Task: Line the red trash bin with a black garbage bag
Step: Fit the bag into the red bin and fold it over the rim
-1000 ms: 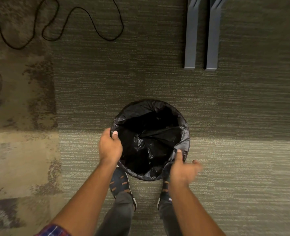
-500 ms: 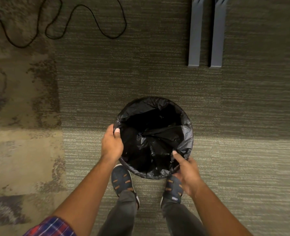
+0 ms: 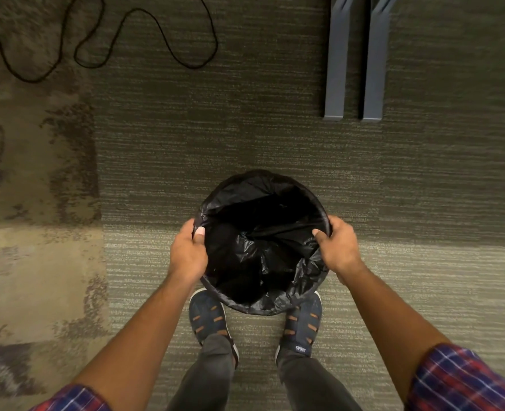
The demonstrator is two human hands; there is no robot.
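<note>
— Both hands hold the bag's edge. Left hand (image 3: 188, 253) pinches the black bag (image 3: 245, 256) on one side, right hand (image 3: 338, 247) on the other.
— Where's the bin?
— On the carpet (image 3: 275, 137), by the shoes (image 3: 208, 318). Bag hides it.

Two bare forearms, sleeves rolled up near the elbows. Left sleeve (image 3: 70, 398) and right sleeve (image 3: 464, 381): plaid in red, navy and white lines. Left hand (image 3: 187, 253) and right hand (image 3: 338, 247): bare, no rings or watch visible. Trousers (image 3: 212, 378): dark grey. Shoes (image 3: 208, 318): navy, orange slot-shaped accents, pale soles; "SPORT" printed on the right tongue.
</note>
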